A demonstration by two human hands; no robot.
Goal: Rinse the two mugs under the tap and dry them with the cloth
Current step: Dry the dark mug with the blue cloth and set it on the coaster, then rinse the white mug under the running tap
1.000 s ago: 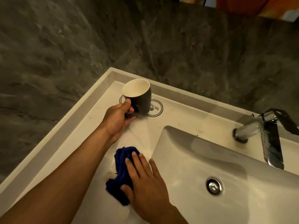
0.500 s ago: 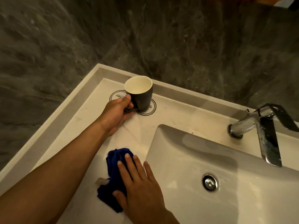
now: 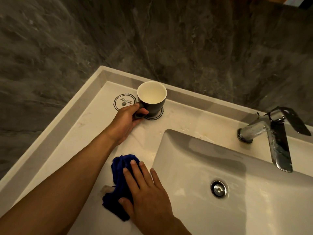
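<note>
With your left hand (image 3: 126,118) pinching the mug (image 3: 152,99) handle, set it squarely on the coaster (image 3: 155,114) while your flat, spread right hand (image 3: 147,197) pins the cloth (image 3: 121,180) to the counter (image 3: 94,133).

Two round coasters (image 3: 124,102) on counter; drain (image 3: 218,189).

Beside the basin (image 3: 194,167) were one mug (image 3: 153,100), two coasters (image 3: 124,101), one blue cloth (image 3: 118,180), and one tap (image 3: 271,133).
</note>
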